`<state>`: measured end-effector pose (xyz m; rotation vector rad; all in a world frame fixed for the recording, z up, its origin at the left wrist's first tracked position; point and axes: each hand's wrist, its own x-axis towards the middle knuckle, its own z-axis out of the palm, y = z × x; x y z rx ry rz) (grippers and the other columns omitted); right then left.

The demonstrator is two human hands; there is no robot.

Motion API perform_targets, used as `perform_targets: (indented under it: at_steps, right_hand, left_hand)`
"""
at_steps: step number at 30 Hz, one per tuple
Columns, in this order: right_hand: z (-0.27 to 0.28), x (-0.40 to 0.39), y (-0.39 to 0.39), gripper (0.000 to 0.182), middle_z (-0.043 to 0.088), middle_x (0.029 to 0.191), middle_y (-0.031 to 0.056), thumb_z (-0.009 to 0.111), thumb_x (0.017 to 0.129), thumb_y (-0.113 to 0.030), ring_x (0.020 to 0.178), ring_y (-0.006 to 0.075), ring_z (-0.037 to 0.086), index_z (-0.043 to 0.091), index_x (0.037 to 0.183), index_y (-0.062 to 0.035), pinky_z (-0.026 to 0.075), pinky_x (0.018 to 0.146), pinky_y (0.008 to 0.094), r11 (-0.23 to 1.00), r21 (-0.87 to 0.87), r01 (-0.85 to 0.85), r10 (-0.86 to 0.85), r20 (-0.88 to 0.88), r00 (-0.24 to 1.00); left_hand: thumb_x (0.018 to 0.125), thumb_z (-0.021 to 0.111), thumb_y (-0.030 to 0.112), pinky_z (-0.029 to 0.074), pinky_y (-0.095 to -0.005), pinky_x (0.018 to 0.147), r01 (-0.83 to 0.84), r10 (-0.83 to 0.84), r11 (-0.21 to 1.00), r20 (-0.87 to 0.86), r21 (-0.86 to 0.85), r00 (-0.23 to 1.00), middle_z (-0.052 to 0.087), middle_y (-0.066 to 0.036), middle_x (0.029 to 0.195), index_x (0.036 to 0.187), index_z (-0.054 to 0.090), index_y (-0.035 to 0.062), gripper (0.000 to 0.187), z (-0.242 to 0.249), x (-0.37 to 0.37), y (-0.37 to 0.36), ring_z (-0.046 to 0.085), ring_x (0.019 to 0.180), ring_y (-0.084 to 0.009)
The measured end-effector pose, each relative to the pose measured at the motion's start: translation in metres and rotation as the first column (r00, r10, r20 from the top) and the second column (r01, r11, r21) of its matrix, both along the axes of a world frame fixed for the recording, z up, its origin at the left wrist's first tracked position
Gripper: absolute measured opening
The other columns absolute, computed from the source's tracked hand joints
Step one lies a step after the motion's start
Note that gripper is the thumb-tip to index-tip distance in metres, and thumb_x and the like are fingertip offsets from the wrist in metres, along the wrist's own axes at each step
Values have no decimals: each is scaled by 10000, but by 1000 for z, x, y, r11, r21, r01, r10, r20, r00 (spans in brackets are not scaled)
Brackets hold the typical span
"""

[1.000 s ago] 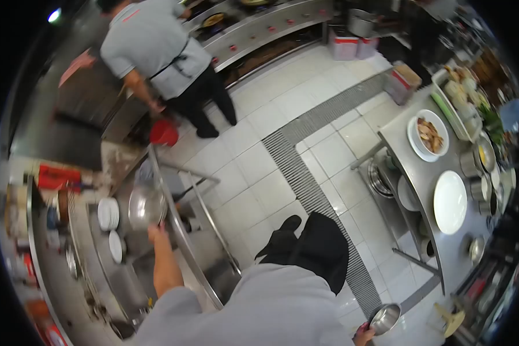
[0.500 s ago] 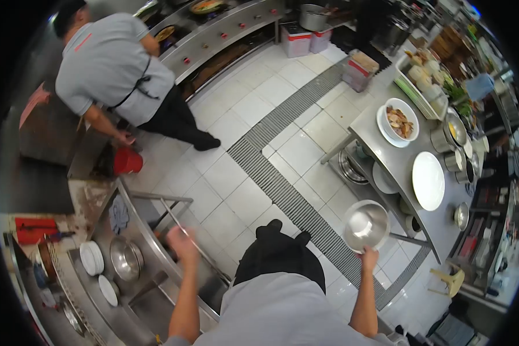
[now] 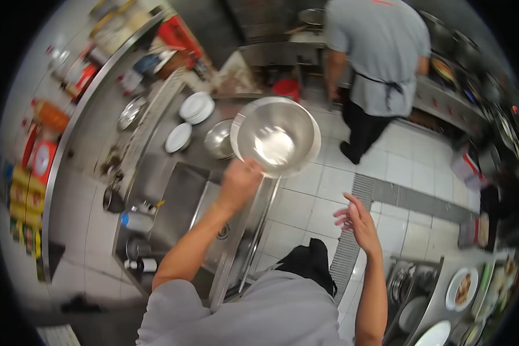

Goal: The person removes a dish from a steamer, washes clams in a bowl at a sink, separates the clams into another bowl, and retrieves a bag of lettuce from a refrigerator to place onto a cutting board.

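My left hand (image 3: 240, 183) is closed on the near rim of a shiny metal mixing bowl (image 3: 274, 138), holding it above the sink's right edge. The bowl is tilted so that I look into its bright inside, where no contents show. Off to the right, my right hand (image 3: 358, 225) hangs over the floor with its fingers apart and nothing in them. Behind the held bowl, a second metal bowl (image 3: 218, 140) stands on the sink's drainboard, partly covered. Beside it are a stack of white plates (image 3: 196, 108) and a white bowl (image 3: 179, 137).
The steel sink (image 3: 181, 184) lies below my left arm. A co-worker (image 3: 380, 57) stands ahead at the stove, near a red bucket (image 3: 286, 89). A floor grate (image 3: 366, 190) runs to my right, beside a steel table bearing a food-filled dish (image 3: 462, 288). Bottles line the left shelf (image 3: 78, 124).
The metal mixing bowl has passed from my right hand to my left and is now by the sink. My right hand has let go. The view has turned left.
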<state>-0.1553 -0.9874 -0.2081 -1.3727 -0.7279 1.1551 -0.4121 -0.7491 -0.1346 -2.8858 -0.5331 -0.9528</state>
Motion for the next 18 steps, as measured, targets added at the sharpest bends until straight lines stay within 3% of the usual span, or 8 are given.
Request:
perform_targets:
  at_steps: [5, 8, 12, 13, 15, 16, 17, 18]
  right_hand:
    - [-83, 15, -55, 469, 691, 923, 93, 612, 989, -272, 754, 126, 647, 474, 1387, -65, 496, 617, 256, 958, -270, 92, -92, 13, 996]
    - [-182, 42, -126, 411, 703, 898, 105, 581, 950, -205, 722, 172, 677, 516, 1324, -47, 517, 590, 278, 894, -425, 142, -104, 112, 988]
    - [-297, 62, -252, 446, 696, 801, 125, 457, 823, 33, 599, 202, 671, 543, 1256, -28, 496, 473, 305, 755, -600, 265, -288, 60, 956]
    - [-318, 64, -287, 479, 694, 778, 138, 444, 784, 66, 567, 212, 667, 551, 1240, -28, 488, 437, 309, 724, -630, 282, -340, 31, 940]
    - [-331, 45, -352, 299, 584, 553, 87, 449, 750, 81, 427, 182, 567, 673, 929, -1, 456, 378, 318, 569, -652, 502, -420, 294, 858]
    - [-317, 28, -378, 240, 568, 569, 66, 464, 786, -1, 417, 160, 534, 681, 888, -14, 445, 377, 312, 522, -631, 574, -477, 342, 810]
    - [-304, 8, -402, 231, 543, 586, 49, 458, 817, -33, 467, 155, 541, 676, 894, -31, 449, 390, 314, 442, -619, 649, -567, 367, 737]
    - [-282, -13, -417, 225, 519, 603, 33, 453, 847, -65, 516, 149, 547, 671, 899, -48, 453, 402, 316, 355, -601, 716, -643, 398, 654]
  left_hand:
    - [808, 726, 106, 457, -420, 709, -610, 556, 788, 336, 78, 760, 588, -131, 895, 925, 623, 44, 168, 91, -133, 93, 582, 810, -333]
    - [883, 714, 218, 454, -431, 739, -722, 627, 664, 381, 194, 679, 571, -154, 898, 963, 626, 24, 228, 124, -208, 172, 572, 828, -346]
    - [922, 660, 314, 468, -450, 792, -687, 621, 699, 305, 202, 722, 639, -193, 962, 1013, 637, -5, 332, 144, -277, 306, 596, 882, -364]
    - [928, 632, 355, 473, -456, 846, -793, 781, 609, 169, 3, 601, 655, -218, 1053, 1111, 646, 6, 394, 142, -305, 353, 620, 976, -362]
    - [931, 596, 335, 465, -466, 989, -873, 870, 480, 168, -81, 463, 634, -218, 1224, 1261, 613, 10, 463, 114, -359, 458, 606, 1127, -364]
    - [930, 595, 325, 477, -470, 981, -824, 851, 517, -33, 231, 524, 627, -195, 1254, 1265, 611, 4, 464, 109, -376, 482, 613, 1102, -377]
    - [934, 593, 331, 495, -458, 952, -826, 846, 500, -61, -259, 530, 652, -178, 1215, 1261, 619, 7, 462, 115, -352, 469, 629, 1070, -368]
    - [928, 607, 358, 510, -436, 919, -846, 854, 518, -135, 122, 503, 677, -171, 1162, 1235, 638, 10, 466, 115, -353, 494, 645, 1038, -342]
